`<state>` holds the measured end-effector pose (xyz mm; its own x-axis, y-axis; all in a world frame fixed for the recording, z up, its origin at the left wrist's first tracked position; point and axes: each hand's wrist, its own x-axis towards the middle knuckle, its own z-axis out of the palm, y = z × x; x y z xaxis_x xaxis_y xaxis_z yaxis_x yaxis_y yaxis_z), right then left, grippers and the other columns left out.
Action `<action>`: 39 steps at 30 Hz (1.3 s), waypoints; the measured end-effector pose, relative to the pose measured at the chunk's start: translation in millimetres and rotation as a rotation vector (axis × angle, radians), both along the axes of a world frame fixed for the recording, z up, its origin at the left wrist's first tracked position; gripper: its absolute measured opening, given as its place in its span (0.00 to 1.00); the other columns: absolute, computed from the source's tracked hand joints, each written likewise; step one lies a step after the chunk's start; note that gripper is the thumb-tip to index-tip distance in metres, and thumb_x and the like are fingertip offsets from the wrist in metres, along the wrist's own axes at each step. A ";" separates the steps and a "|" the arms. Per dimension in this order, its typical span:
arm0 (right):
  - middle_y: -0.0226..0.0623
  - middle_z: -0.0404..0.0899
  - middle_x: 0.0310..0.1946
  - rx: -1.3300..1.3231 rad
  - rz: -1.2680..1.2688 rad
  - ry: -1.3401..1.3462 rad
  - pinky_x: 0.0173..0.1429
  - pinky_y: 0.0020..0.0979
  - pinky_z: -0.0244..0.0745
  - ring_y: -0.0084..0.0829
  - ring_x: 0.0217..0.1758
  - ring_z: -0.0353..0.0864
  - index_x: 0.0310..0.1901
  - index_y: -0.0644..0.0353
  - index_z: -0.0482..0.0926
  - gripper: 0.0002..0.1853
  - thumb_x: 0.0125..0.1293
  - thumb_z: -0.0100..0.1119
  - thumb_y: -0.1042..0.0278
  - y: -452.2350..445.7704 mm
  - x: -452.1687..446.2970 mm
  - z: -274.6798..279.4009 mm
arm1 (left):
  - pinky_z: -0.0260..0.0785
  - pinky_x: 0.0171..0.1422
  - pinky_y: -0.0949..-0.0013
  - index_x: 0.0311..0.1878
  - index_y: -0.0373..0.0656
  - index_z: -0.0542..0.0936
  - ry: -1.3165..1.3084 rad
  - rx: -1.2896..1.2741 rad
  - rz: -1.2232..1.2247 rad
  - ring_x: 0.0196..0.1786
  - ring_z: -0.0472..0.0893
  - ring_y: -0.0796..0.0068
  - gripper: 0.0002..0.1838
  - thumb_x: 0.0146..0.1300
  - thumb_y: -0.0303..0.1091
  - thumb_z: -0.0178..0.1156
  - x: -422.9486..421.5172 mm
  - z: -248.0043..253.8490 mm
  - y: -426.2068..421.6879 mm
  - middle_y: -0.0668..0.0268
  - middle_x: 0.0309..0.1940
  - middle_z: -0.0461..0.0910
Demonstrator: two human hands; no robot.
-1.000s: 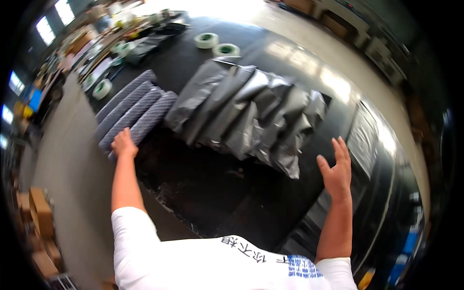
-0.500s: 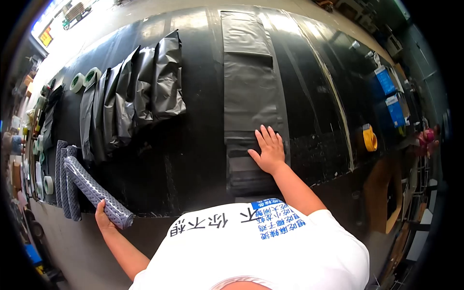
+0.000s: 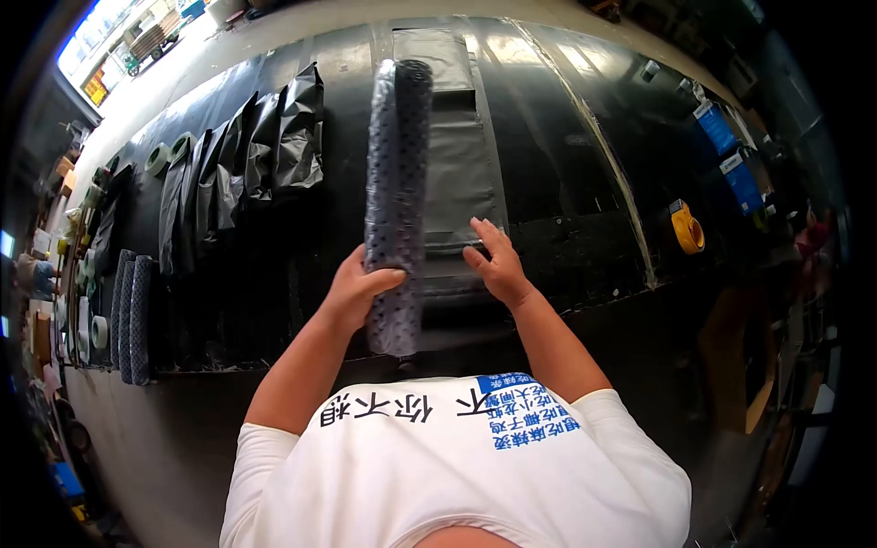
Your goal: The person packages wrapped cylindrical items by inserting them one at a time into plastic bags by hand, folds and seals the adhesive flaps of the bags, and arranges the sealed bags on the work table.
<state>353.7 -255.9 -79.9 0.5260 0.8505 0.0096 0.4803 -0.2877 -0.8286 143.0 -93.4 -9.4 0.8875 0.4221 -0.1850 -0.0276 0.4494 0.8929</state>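
Observation:
My left hand (image 3: 357, 288) is wrapped round the lower part of a long grey rolled mat with a dotted pattern (image 3: 396, 173), which looks covered in clear plastic. The roll stands lengthwise in front of me, over the left side of a flat black plastic bag (image 3: 457, 169) laid out on the dark table. To the right of the roll, my right hand (image 3: 498, 265) hovers at the bag's near part with its fingers apart and nothing in them. The roll hides part of the bag's left edge.
Several filled black bags (image 3: 260, 146) stand in a row at the left. Two similar grey rolls (image 3: 135, 315) lean at the table's near left edge, by tape rolls (image 3: 98, 331). A yellow tape measure (image 3: 686, 227) and blue boxes (image 3: 715, 128) are on the right.
My left hand has brought the grey roll from the left edge to the middle, turning it lengthwise. My right hand has lifted from its flat rest on the black bag.

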 end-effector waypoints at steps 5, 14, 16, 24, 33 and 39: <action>0.42 0.79 0.50 0.345 0.020 1.125 0.62 0.36 0.76 0.35 0.55 0.80 0.64 0.62 0.67 0.33 0.61 0.67 0.55 -16.7 2.9 17.2 | 0.74 0.56 0.64 0.57 0.33 0.78 0.305 0.703 -0.529 0.49 0.84 0.63 0.29 0.63 0.49 0.67 59.7 -16.5 -28.0 0.55 0.48 0.84; 0.40 0.77 0.56 0.032 -0.208 0.819 0.67 0.33 0.69 0.34 0.56 0.77 0.70 0.66 0.64 0.46 0.46 0.73 0.69 -76.1 -15.9 26.6 | 0.72 0.65 0.62 0.54 0.44 0.82 0.596 1.739 -0.556 0.63 0.73 0.60 0.19 0.57 0.28 0.64 135.2 -61.7 42.3 0.61 0.54 0.76; 0.42 0.75 0.61 -0.038 -0.218 0.725 0.71 0.32 0.65 0.35 0.62 0.75 0.73 0.67 0.61 0.50 0.45 0.74 0.70 -84.2 -17.6 27.5 | 0.71 0.65 0.62 0.50 0.43 0.82 0.536 1.794 -0.580 0.60 0.74 0.59 0.16 0.57 0.27 0.62 142.1 -67.4 46.4 0.61 0.51 0.76; 0.50 0.72 0.66 -0.348 -0.157 0.248 0.73 0.33 0.63 0.39 0.68 0.73 0.76 0.66 0.55 0.58 0.43 0.78 0.64 -103.9 -31.6 45.9 | 0.74 0.60 0.60 0.43 0.42 0.83 0.275 1.806 -0.556 0.56 0.77 0.58 0.10 0.59 0.31 0.60 144.4 -100.3 78.4 0.61 0.51 0.78; 0.54 0.75 0.60 -0.704 -0.032 -0.076 0.66 0.38 0.72 0.48 0.60 0.79 0.78 0.56 0.53 0.58 0.47 0.75 0.54 -74.4 -45.4 86.5 | 0.74 0.54 0.60 0.39 0.44 0.87 0.366 1.207 -0.039 0.49 0.82 0.60 0.07 0.61 0.33 0.64 146.5 -99.8 88.8 0.65 0.42 0.83; 0.47 0.77 0.58 -0.323 -0.089 0.605 0.66 0.37 0.73 0.40 0.57 0.80 0.77 0.64 0.52 0.55 0.49 0.73 0.62 -71.5 -16.1 50.1 | 0.72 0.59 0.59 0.39 0.47 0.86 -0.081 1.363 0.311 0.55 0.79 0.59 0.06 0.57 0.31 0.68 130.3 -97.3 84.5 0.66 0.45 0.83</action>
<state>337.6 -327.4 -29.7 0.4271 0.7144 -0.5544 -0.0764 -0.5824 -0.8093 273.3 -8.9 -106.7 0.7141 0.4049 0.5711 -0.0364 -0.7932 0.6079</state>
